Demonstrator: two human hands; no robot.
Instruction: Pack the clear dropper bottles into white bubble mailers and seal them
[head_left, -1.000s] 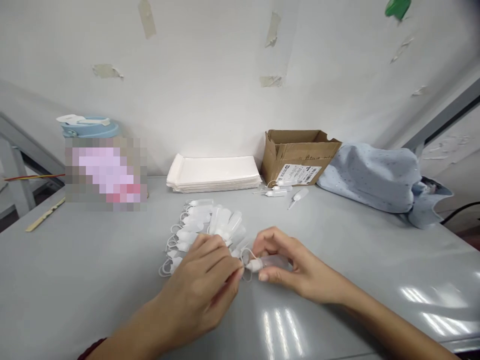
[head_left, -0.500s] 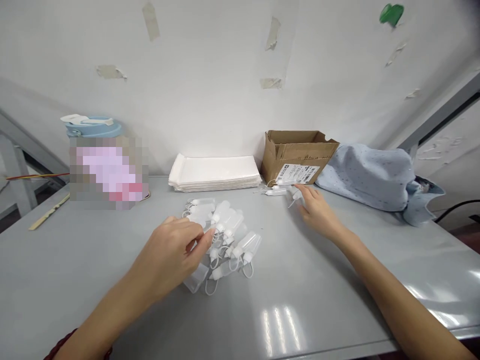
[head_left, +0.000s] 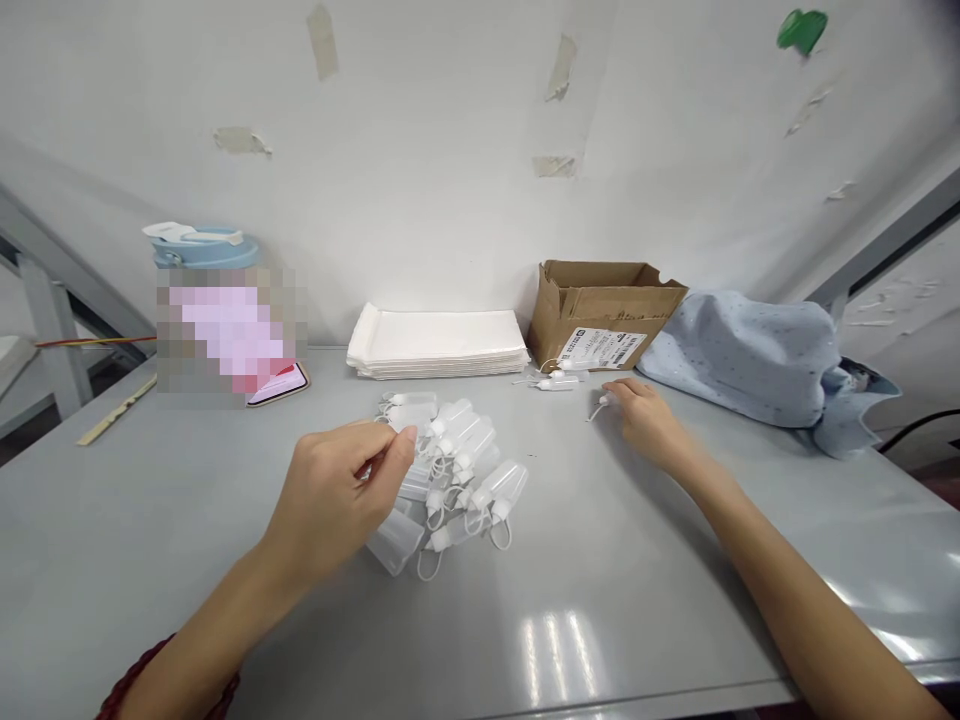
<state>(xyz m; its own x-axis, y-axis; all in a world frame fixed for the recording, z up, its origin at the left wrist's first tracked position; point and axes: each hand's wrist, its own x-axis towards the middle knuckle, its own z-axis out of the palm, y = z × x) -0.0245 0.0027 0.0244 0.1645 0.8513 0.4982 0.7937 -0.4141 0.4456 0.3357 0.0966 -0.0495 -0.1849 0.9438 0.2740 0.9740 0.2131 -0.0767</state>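
Left hand (head_left: 341,490): thumb and fingertips curled together, over near-left edge of bottle pile (head_left: 457,480); can't tell if anything is pinched. Pile sits mid-table (head_left: 600,600), clear bottles, white caps, looped strings. Right hand (head_left: 649,425) farther off, fingers over single bottle (head_left: 606,400), mostly covered; can't tell if clamped. Behind: few bottles (head_left: 559,383) lying before open carton (head_left: 607,310), white stack (head_left: 442,345) left of it, blue cloth (head_left: 742,355) right.

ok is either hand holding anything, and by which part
The right hand seems to hold a small bottle by its body, tip end showing. The left hand: nothing visible.
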